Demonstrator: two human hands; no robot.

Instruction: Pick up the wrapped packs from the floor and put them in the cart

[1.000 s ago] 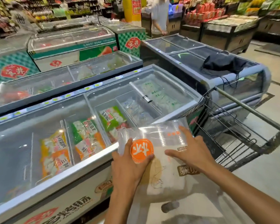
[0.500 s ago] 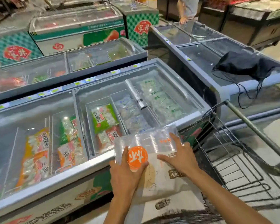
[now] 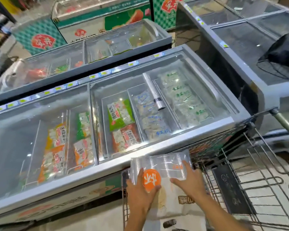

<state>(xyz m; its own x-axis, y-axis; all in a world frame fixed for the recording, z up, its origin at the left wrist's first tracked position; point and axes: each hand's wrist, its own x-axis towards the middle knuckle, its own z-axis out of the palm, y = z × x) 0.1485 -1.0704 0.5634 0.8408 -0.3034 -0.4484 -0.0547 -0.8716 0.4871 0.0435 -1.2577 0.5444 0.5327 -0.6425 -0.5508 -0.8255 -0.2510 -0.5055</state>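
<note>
A: Status of the wrapped pack (image 3: 163,177)?

B: Held flat above the near-left corner of the cart (image 3: 250,184), just beside its wire rim. Left hand (image 3: 140,192) spread on top, thumb pressed along the orange round label; right hand (image 3: 190,182) laid over the opposite edge, fingers clasping the clear film. Neither hand loose, neither balled into a fist.

A: Likely step?

B: Probably lowering into the cart; not yet resting on the wire.

A: Risks?

B: Slick, glossy wrap, so a slip from flat palms if tilted. Snagging of the film on the cart's wire rim, or a drop outside the cart beside the freezer (image 3: 117,165), if released too early. Underside grip hidden, so security of hold unclear.
</note>
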